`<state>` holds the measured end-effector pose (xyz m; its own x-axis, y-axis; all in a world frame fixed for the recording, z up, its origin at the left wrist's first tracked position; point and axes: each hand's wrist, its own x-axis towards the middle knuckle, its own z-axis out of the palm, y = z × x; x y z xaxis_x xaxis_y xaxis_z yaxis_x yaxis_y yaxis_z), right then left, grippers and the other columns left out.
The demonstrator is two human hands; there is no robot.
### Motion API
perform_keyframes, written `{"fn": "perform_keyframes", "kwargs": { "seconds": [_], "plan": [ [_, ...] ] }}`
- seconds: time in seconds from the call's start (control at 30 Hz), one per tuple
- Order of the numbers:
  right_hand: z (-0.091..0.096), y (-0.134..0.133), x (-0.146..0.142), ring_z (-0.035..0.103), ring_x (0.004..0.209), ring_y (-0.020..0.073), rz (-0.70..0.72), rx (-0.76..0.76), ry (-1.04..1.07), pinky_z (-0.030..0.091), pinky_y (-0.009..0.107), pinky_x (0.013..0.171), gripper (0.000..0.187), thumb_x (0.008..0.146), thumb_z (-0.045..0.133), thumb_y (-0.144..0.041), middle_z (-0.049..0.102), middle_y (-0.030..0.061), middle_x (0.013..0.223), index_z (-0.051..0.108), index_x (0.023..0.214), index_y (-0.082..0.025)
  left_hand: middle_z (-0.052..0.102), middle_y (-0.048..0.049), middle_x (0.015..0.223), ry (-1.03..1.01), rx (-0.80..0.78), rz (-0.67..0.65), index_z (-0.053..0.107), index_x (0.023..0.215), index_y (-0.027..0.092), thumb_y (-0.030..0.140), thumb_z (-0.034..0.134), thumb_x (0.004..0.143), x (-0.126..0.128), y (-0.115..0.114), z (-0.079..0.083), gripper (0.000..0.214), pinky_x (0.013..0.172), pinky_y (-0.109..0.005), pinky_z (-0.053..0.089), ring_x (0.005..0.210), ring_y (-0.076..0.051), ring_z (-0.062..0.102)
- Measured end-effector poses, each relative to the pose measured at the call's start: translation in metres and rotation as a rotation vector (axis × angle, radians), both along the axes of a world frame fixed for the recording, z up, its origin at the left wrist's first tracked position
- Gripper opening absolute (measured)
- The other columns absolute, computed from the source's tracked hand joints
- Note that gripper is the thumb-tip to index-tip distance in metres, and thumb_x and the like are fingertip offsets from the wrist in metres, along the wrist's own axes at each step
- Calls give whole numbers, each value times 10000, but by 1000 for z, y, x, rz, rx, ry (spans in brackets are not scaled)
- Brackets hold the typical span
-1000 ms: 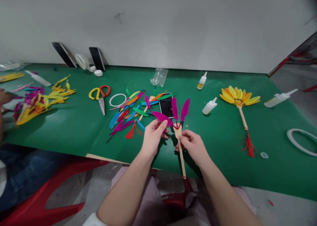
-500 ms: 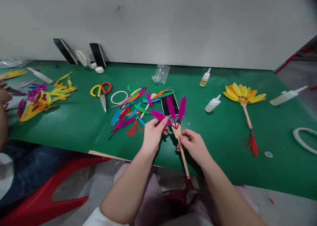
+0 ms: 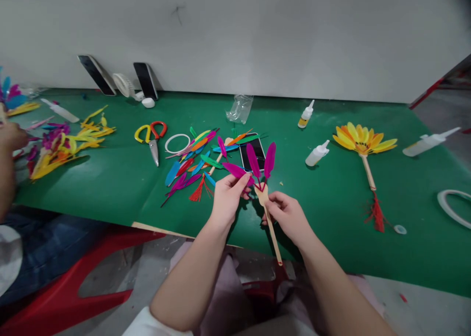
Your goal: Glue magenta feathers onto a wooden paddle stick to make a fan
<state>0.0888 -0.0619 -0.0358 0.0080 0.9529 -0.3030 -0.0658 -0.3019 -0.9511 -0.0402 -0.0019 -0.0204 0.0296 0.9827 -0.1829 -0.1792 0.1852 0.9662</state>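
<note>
My right hand (image 3: 285,211) grips a flat wooden fan handle (image 3: 273,235) just below its wide head, over the table's near edge. Magenta feathers (image 3: 253,159) fan out from that head, their quills meeting on the wood. My left hand (image 3: 231,194) pinches the leftmost magenta feather (image 3: 235,170) between thumb and fingers. Beyond my left hand lies a loose pile of coloured feathers (image 3: 183,168), with another wooden handle and a red tassel (image 3: 197,192) among them. A dark-screened phone (image 3: 260,152) lies flat behind the upright feathers.
Scissors (image 3: 153,149) and a white ring of tape (image 3: 177,143) lie left of the pile. Glue bottles (image 3: 306,114) (image 3: 317,154) stand or lean to the right, near a yellow feather fan (image 3: 366,164). A co-worker's hand (image 3: 13,136) is at far left beside yellow feathers (image 3: 61,163).
At far left, the co-worker's hand has come further into view, with blue and magenta feathers above it. My hands, the handle and its feathers hold nearly still.
</note>
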Motion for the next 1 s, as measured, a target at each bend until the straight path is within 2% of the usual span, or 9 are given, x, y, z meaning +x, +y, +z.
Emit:
{"fn": "perform_keyframes", "kwargs": {
  "seconds": [0.3, 0.63, 1.0],
  "plan": [
    [0, -1, 1, 562, 441, 117, 10, 6, -11, 506, 264, 493, 132, 738, 516, -333, 548, -57, 487, 508, 694, -209, 566, -5, 583, 25, 32, -34, 639, 755, 102, 357, 643, 660, -2, 1, -1, 272, 404, -174, 385, 489, -76, 497],
    [-1, -1, 0, 562, 445, 112, 17, -5, -18, 513, 265, 504, 153, 735, 518, -347, 546, -62, 488, 510, 704, -198, 556, 10, 552, 87, 63, -20, 621, 699, 113, 354, 640, 671, -3, 1, -2, 244, 405, -177, 391, 474, -75, 488],
    [-1, -1, 0, 557, 450, 109, 17, -5, -18, 515, 266, 498, 146, 738, 515, -339, 537, -62, 493, 512, 716, -195, 562, 13, 554, 111, 90, -10, 629, 720, 114, 358, 633, 674, -3, 1, -3, 248, 406, -174, 396, 467, -73, 487]
  ]
}}
